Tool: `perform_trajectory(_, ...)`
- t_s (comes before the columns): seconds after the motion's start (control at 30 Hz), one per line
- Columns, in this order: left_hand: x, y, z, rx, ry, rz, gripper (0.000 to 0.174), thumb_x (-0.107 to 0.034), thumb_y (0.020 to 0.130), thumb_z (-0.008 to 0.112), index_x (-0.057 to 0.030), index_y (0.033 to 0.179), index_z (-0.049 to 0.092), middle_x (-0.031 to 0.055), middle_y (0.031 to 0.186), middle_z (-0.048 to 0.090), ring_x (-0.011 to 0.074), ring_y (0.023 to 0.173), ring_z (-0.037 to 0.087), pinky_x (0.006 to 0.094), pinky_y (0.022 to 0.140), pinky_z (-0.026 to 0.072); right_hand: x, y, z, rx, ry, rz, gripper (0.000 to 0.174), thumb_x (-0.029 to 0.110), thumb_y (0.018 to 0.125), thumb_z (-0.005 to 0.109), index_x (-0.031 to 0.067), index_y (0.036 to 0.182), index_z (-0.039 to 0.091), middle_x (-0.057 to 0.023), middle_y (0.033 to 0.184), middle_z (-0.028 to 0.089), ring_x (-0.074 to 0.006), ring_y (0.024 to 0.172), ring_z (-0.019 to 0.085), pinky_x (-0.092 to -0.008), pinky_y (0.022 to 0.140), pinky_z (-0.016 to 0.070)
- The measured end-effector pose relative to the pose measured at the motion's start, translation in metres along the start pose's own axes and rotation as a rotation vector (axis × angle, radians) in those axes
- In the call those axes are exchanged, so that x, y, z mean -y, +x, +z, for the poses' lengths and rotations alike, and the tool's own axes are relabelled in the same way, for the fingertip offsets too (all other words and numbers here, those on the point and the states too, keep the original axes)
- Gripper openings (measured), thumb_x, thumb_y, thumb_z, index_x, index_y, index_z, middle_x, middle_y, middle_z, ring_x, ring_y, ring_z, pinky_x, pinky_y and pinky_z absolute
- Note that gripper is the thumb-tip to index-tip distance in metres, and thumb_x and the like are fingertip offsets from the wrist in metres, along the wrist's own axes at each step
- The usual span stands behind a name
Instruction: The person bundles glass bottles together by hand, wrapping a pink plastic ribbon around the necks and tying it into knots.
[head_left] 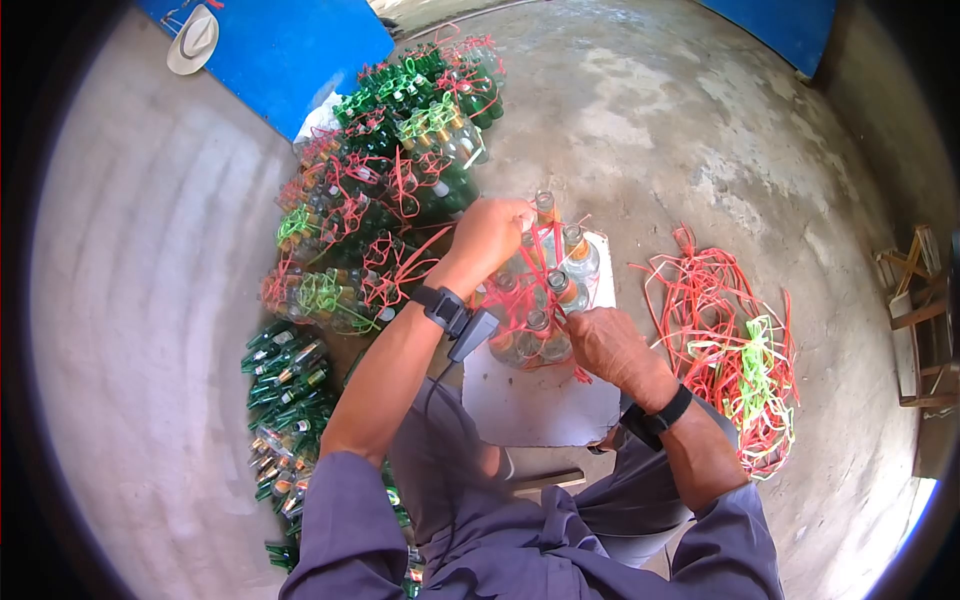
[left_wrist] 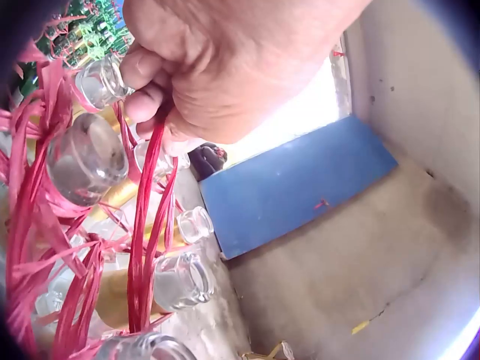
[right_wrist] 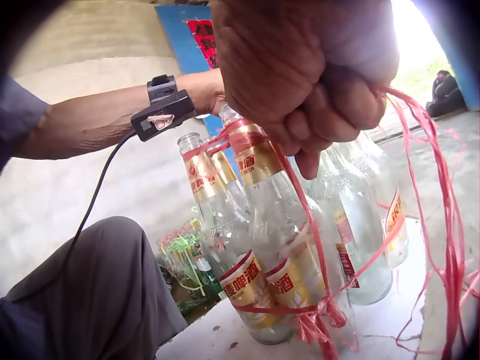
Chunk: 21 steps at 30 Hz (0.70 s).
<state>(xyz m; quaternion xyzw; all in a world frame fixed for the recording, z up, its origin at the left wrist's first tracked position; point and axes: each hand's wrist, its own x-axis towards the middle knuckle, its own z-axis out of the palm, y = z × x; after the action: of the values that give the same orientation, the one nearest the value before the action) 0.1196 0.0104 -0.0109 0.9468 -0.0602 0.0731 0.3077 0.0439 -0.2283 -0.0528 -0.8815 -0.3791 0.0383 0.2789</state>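
A bundle of clear glass bottles (head_left: 580,262) with gold-and-red labels stands upright on a white board (head_left: 530,408) before the person's knees. Red plastic strapping (right_wrist: 311,217) runs around the bottles and between their necks. Beyond the bundle's left side, the left hand (head_left: 487,240) pinches a red strand (left_wrist: 142,225) that stretches taut down among the necks. Close by the near right necks, the right hand (head_left: 612,348) has its fingers curled round red strapping, whose loose ends (right_wrist: 442,187) hang down past the bundle in the right wrist view.
A heap of red and green strapping (head_left: 720,340) lies on the floor to the right. Many tied bottle bundles (head_left: 400,190) stand at the left, with loose green bottles (head_left: 285,370) lying nearer. Wooden furniture (head_left: 925,320) stands at the far right.
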Motion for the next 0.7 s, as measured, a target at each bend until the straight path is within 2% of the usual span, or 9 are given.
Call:
perform_trajectory(0.1,0.003,0.004,0.001,-0.017,-0.070,0.040,0.010,-0.010,0.088,0.066,-0.0053,0.091,0.074,0.0190,0.087,0.071,0.0396,0.082,0.069,0.0440,0.071,0.0530,-0.002,0.001,0.002,0.000,-0.008,-0.003,0.014,0.011,0.090,0.061,0.0026,0.080,0.067,-0.0233,0.068,0.065,-0.0424,0.068,0.068,-0.0513,0.062,0.0542)
perform_trajectory(0.2,-0.006,0.005,-0.006,0.016,-0.060,-0.004,0.012,-0.013,0.089,0.067,-0.0059,0.092,0.075,0.0192,0.090,0.071,0.0398,0.083,0.069,0.0433,0.073,0.0533,-0.004,0.002,0.007,-0.008,-0.013,-0.001,0.015,0.012,0.090,0.061,0.0025,0.080,0.067,-0.0236,0.068,0.065,-0.0427,0.068,0.068,-0.0512,0.062,0.0540)
perform_trajectory(0.27,-0.012,0.006,-0.010,0.083,-0.015,-0.134,0.015,-0.017,0.091,0.066,-0.0043,0.092,0.074,0.0194,0.079,0.070,0.0358,0.071,0.069,0.0426,0.066,0.0527,-0.004,0.003,0.008,-0.004,-0.018,0.000,0.015,0.012,0.090,0.061,0.0024,0.080,0.067,-0.0237,0.068,0.065,-0.0428,0.068,0.068,-0.0513,0.062,0.0538)
perform_trajectory(0.3,-0.010,0.009,-0.010,0.084,-0.015,-0.135,0.015,-0.017,0.091,0.066,-0.0043,0.092,0.074,0.0194,0.079,0.070,0.0358,0.071,0.069,0.0426,0.066,0.0527,-0.004,0.004,0.008,0.004,-0.029,0.004,0.014,0.011,0.089,0.061,0.0025,0.080,0.067,-0.0236,0.068,0.065,-0.0428,0.069,0.068,-0.0512,0.062,0.0540)
perform_trajectory(0.37,-0.008,0.015,-0.012,0.199,-0.061,-0.200,0.018,-0.012,0.096,0.063,-0.0034,0.103,0.078,0.0073,0.064,0.064,0.0143,0.043,0.058,0.0330,0.045,0.0440,-0.002,0.004,0.005,0.017,-0.038,0.007,0.013,0.011,0.089,0.061,0.0026,0.080,0.067,-0.0235,0.069,0.066,-0.0428,0.069,0.068,-0.0511,0.063,0.0542)
perform_trajectory(0.43,-0.008,0.017,-0.013,0.214,-0.068,-0.226,0.019,-0.013,0.097,0.063,-0.0027,0.103,0.078,0.0077,0.064,0.065,0.0148,0.044,0.058,0.0334,0.045,0.0447,0.005,0.004,-0.004,-0.003,-0.010,0.010,0.011,0.011,0.089,0.061,0.0028,0.092,0.068,-0.0215,0.069,0.067,-0.0402,0.068,0.069,-0.0494,0.062,0.0544)
perform_trajectory(0.47,-0.008,0.018,-0.013,0.228,-0.077,-0.248,0.019,-0.013,0.097,0.063,-0.0020,0.103,0.078,0.0080,0.065,0.066,0.0153,0.044,0.059,0.0338,0.046,0.0454,0.006,0.004,-0.006,-0.003,-0.010,0.010,0.011,0.011,0.089,0.061,0.0028,0.092,0.068,-0.0215,0.069,0.067,-0.0402,0.068,0.069,-0.0494,0.062,0.0544)
perform_trajectory(0.53,-0.010,0.019,-0.013,0.235,-0.072,-0.264,0.019,-0.014,0.097,0.064,-0.0013,0.103,0.078,0.0082,0.065,0.066,0.0156,0.044,0.059,0.0342,0.046,0.0454,0.008,0.004,-0.008,-0.063,0.008,0.040,0.009,0.009,0.087,0.062,0.0026,0.082,0.067,-0.0228,0.069,0.066,-0.0428,0.070,0.069,-0.0511,0.063,0.0548)
perform_trajectory(0.7,-0.009,0.026,-0.008,0.275,-0.011,-0.237,0.019,-0.014,0.097,0.064,-0.0021,0.102,0.078,0.0099,0.069,0.069,0.0170,0.046,0.061,0.0350,0.047,0.0476,0.008,0.004,-0.008,-0.076,0.008,0.046,0.010,0.008,0.086,0.061,0.0021,0.080,0.066,-0.0235,0.069,0.066,-0.0432,0.069,0.068,-0.0515,0.061,0.0546)
